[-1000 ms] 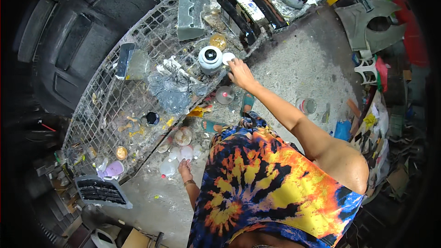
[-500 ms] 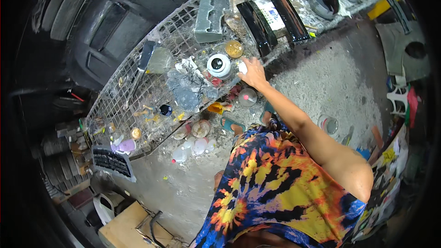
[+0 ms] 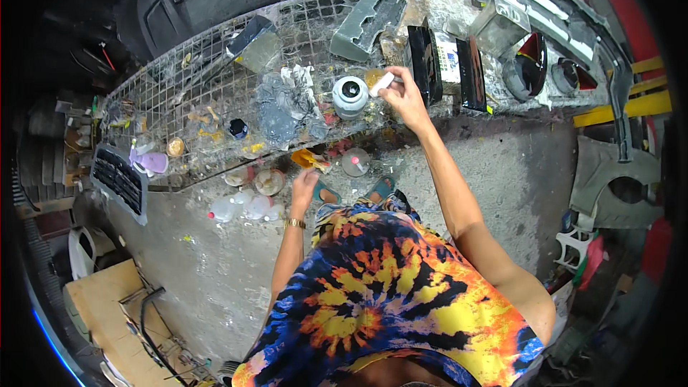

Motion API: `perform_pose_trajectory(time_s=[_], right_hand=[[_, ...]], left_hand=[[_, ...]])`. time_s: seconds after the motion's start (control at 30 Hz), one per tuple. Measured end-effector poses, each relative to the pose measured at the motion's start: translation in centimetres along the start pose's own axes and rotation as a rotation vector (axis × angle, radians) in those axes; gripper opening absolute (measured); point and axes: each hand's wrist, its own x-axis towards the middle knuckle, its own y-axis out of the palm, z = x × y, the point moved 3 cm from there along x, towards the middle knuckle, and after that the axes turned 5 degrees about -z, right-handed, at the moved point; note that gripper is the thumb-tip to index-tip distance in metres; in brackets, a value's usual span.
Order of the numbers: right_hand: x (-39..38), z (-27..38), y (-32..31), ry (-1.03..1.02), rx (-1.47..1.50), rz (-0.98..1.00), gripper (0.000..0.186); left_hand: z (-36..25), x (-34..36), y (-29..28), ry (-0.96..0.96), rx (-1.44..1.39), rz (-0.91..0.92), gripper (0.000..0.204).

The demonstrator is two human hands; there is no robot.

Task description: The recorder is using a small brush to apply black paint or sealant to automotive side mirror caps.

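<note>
My right hand (image 3: 406, 102) is closed on a small white piece (image 3: 382, 84), pinched between thumb and fingers above the bench; its exact kind cannot be made out. Just behind that piece is a round amber-topped container (image 3: 373, 77), partly covered by it. To its left stands a whitish bottle (image 3: 350, 100) with a dark round opening or top. Nearer my body, my left hand (image 3: 304, 188) hangs in front of the bench edge, fingers loosely apart and apparently holding nothing. A yellow-orange piece (image 3: 306, 158) lies just beyond its fingertips.
Grey-smeared crumpled sheeting (image 3: 282, 104) covers part of the mesh-topped bench (image 3: 208, 64). Glossy black panels (image 3: 424, 64) and dark lamp parts (image 3: 525, 70) stand to the right. Plastic bottles (image 3: 228, 208) lie on the floor beneath the front edge. A black grille (image 3: 118, 179) hangs at left.
My right hand has lifted with the white piece from beside the bottle toward the amber container. My left hand has come into view near the bench edge. The view has turned and shifted.
</note>
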Motion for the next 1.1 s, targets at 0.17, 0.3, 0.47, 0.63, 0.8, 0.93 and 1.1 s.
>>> perform_pose_trajectory(time_s=[0.17,0.3,0.47,0.63,0.8,0.93,1.1], right_hand=[[3.6,-0.1,2.6,-0.197,-0.468,0.018,0.045],[4.4,-1.1,3.8,-0.216,-0.762,0.135,0.044],[4.1,-0.3,4.8,-0.255,-0.946,0.258,0.047],[4.2,1.1,6.5,-0.285,-1.242,0.458,0.059],[4.6,1.4,8.5,-0.325,-1.394,0.560,0.057],[5.4,1.2,9.6,-0.113,-1.584,0.473,0.059],[4.9,2.8,9.6,-0.241,-1.624,0.370,0.069]], left_hand=[[-6.5,4.3,5.0,0.108,-0.028,0.120,0.037],[-7.7,4.9,4.8,0.210,0.046,0.091,0.031],[-3.3,3.6,0.1,0.122,-0.058,0.154,0.033],[0.4,2.7,-4.1,0.120,-0.005,0.149,0.034],[-2.3,3.7,-3.6,0.151,0.067,0.186,0.037],[-7.1,6.5,-0.2,0.310,0.083,0.181,0.047],[-12.4,10.1,4.5,0.472,0.166,0.093,0.078]])
